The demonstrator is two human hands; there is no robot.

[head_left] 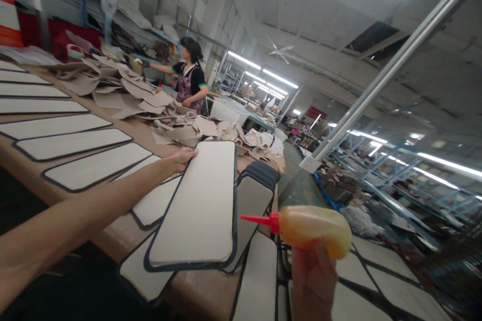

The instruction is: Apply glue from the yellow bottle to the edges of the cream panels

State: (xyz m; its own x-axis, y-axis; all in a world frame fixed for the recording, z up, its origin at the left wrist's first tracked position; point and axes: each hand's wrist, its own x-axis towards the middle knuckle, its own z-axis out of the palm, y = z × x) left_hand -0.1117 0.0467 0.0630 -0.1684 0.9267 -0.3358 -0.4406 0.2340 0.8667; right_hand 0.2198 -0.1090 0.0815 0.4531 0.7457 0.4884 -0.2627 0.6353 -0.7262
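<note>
We see the long bench (124, 233) cut off at the left and bottom edges, its surface largely covered by rows of white dark-edged panels (71, 144) and, farther back, a heap of beige cut pieces (124, 88) whose shapes are hard to separate. A co-worker (190, 83) stands beyond the heap, one arm reaching to the shelving. Our left arm stretches forward, the left hand (183, 158) gripping the top corner of a raised, tilted panel (199, 205) above overlapping ones. Our right hand (314, 281), partly cropped below, is clamped around a squeeze bottle (314, 230) of amber liquid, red nozzle pointing left toward that panel.
</note>
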